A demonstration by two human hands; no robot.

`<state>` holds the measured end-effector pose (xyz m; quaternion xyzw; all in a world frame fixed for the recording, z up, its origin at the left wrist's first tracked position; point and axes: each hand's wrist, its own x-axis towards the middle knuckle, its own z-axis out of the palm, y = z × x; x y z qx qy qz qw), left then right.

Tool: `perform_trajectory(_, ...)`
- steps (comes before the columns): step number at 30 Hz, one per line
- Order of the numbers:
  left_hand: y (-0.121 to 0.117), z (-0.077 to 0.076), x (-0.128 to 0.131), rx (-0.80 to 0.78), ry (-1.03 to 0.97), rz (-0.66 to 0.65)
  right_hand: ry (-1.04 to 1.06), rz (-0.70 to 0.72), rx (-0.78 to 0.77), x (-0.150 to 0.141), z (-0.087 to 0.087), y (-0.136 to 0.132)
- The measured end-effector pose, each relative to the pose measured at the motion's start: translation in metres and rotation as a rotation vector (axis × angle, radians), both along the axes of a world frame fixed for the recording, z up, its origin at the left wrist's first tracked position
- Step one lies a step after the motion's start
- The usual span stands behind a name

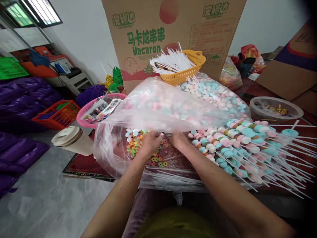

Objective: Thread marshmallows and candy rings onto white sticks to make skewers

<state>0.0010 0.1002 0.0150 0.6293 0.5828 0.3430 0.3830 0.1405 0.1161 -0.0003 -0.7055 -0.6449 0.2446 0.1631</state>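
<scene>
Under the edge of a clear plastic bag (158,114) full of pink, white and blue marshmallows, both hands reach in over the tabletop. My left hand (151,143) is beside loose ring-shaped cereal pieces (135,145), its fingers drawn together near a small pale piece that I cannot identify. My right hand (180,140) is close by on the right, fingertips turned inward and mostly hidden by the plastic. Finished-looking marshmallow skewers (237,142) lie heaped to its right, white sticks pointing outward. Several bare white sticks (173,175) rest along the front edge.
A yellow basket (180,76) of white sticks sits atop the marshmallow bag, before a large cardboard box (143,19). At left are a pink basket (85,114) with packets and a lidded cup (74,140). A round clear tub (276,109) stands at right.
</scene>
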Motion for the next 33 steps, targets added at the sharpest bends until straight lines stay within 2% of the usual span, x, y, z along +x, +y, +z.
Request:
perform_trajectory(4, -0.033, 0.003, -0.022, -0.363, -0.685, -0.015, 0.128, 0.118, 0.032, 0.01, 0.014, -0.037)
perform_trajectory(6, -0.045, 0.002, -0.022, -0.482, -0.9, -0.002, 0.2, 0.112, 0.066, 0.012, 0.018, -0.053)
perform_trajectory(8, -0.054, 0.001, -0.018, -0.546, -0.994, 0.019, 0.312, 0.063, 0.122, 0.011, 0.018, -0.067)
perform_trajectory(11, -0.063, 0.001, -0.009, -0.54, -0.972, 0.082, 0.58, -0.014, 0.132, 0.007, 0.016, -0.082)
perform_trajectory(16, -0.074, 0.001, 0.005, -0.282, -0.835, 0.174, 1.124, -0.079, -0.093, -0.002, 0.021, -0.1)
perform_trajectory(19, -0.081, 0.003, 0.013, -0.204, -0.831, 0.155, 1.267, -0.13, -0.117, -0.009, 0.023, -0.104)
perform_trajectory(23, -0.088, 0.004, 0.017, -0.167, -0.873, 0.06, 1.348, -0.248, -0.037, -0.014, 0.02, -0.104)
perform_trajectory(26, -0.087, 0.001, 0.017, -0.155, -0.852, -0.019, 1.381, -0.286, -0.044, -0.016, 0.017, -0.103)
perform_trajectory(30, -0.081, -0.007, 0.012, -0.193, -0.848, 0.011, 1.342, -0.177, -0.132, -0.007, 0.017, -0.107)
perform_trajectory(33, -0.077, -0.01, 0.007, -0.197, -0.891, 0.118, 1.017, -0.04, -0.074, 0.011, 0.02, -0.124)
